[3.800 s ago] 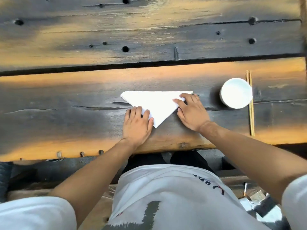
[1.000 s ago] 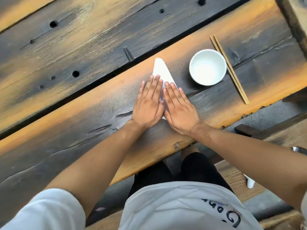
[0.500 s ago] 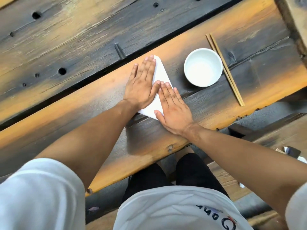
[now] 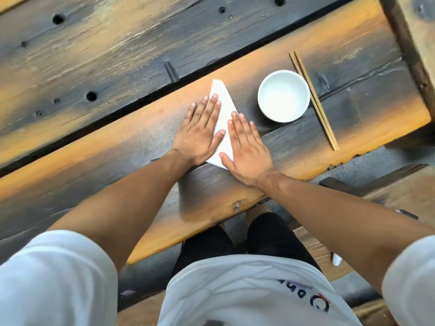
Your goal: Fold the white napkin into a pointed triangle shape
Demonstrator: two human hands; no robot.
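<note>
The white napkin (image 4: 223, 107) lies flat on the wooden table as a narrow triangle, its point aimed away from me. My left hand (image 4: 199, 132) rests palm down over the napkin's left side, fingers spread. My right hand (image 4: 247, 147) lies palm down over its right side and near corner. Both hands press flat and grip nothing. A strip of napkin shows between them; the parts under the palms are hidden.
A white bowl (image 4: 283, 95) stands just right of the napkin, with a pair of wooden chopsticks (image 4: 314, 100) lying beyond it. The dark, worn plank table (image 4: 117, 142) has a gap between boards behind the napkin. Its front edge runs close to my legs.
The wide triangle from earlier is now a narrow one. In the last half second my left hand slid back toward me, uncovering the tip, and the hands moved slightly apart.
</note>
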